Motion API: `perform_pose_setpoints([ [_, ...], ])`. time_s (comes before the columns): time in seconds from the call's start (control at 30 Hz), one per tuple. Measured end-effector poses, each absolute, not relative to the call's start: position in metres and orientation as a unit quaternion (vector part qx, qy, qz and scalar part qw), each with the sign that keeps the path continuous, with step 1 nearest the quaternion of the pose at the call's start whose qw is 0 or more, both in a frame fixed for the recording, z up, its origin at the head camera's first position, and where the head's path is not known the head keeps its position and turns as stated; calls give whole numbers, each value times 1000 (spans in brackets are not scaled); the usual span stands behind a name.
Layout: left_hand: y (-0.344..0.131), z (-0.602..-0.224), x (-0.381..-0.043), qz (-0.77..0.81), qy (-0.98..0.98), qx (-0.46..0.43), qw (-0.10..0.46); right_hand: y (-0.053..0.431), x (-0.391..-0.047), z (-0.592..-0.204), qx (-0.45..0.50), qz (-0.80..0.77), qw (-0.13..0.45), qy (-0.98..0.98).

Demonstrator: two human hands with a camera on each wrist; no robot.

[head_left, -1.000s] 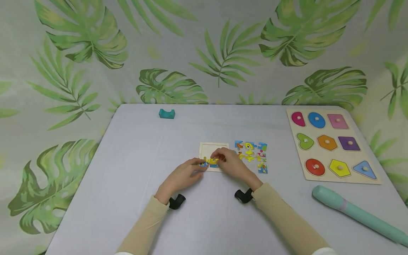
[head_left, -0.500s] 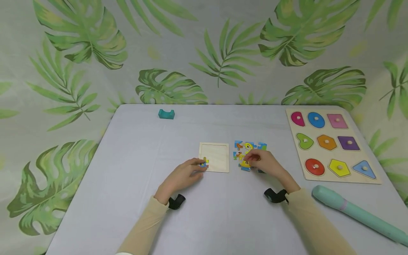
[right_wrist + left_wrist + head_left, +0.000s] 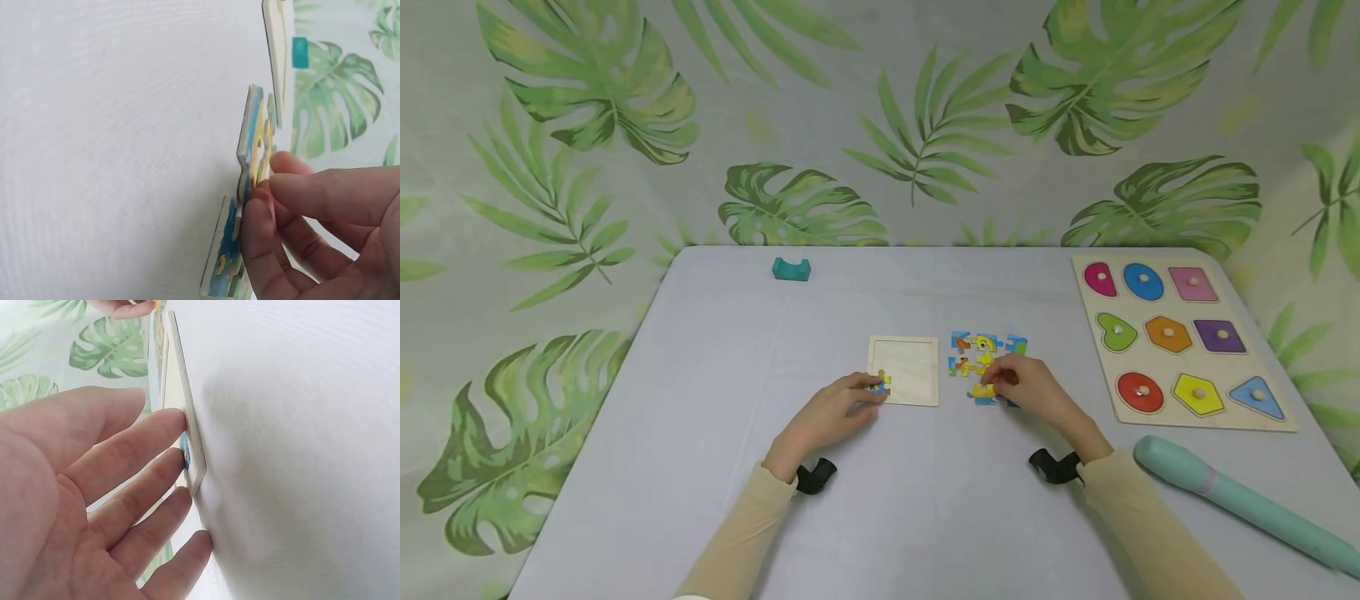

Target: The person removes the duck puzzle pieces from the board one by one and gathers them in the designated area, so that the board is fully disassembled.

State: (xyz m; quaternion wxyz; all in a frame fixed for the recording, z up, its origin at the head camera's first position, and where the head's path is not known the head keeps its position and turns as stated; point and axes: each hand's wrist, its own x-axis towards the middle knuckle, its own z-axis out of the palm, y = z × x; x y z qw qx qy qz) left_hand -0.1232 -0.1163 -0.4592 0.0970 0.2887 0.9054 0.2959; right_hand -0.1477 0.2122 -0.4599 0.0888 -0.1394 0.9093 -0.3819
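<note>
A square wooden puzzle tray [image 3: 916, 371] lies on the table between the hands. In its lower left corner sits one blue-and-yellow jigsaw piece [image 3: 883, 385]. The left hand [image 3: 835, 408] rests there with loosely extended fingers; in the left wrist view its fingertips [image 3: 178, 457] touch that piece and the tray's edge. Right of the tray, the right hand [image 3: 1032, 390] pinches a yellow-and-blue jigsaw piece [image 3: 982, 392] between thumb and fingers, low at the table. Several other jigsaw pieces [image 3: 962, 341] lie grouped just behind it, some partly hidden by this hand.
A wooden shape board [image 3: 1135, 383] with colourful knobbed pieces lies at the right. In front of it is a mint-green, stick-like object [image 3: 1262, 508]. A teal notched block [image 3: 792, 269] sits near the back edge. Leaf-patterned cloth [image 3: 925, 125] hangs behind the table.
The right hand has moved right from the tray to the loose pieces, carrying the yellow-and-blue jigsaw piece, then shifted it slightly right and nearer. The left hand has stayed in place.
</note>
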Motion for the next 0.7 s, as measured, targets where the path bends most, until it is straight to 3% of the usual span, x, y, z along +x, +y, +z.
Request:
perform_pose_setpoints([
  [0.27,-119,-460,-124,304,899,296,108,196,-145,-455,-175,-383,70,905],
  [0.7,-134,-459,-126,280,908,292,109,110,-155,-455,-251,-435,121,856],
])
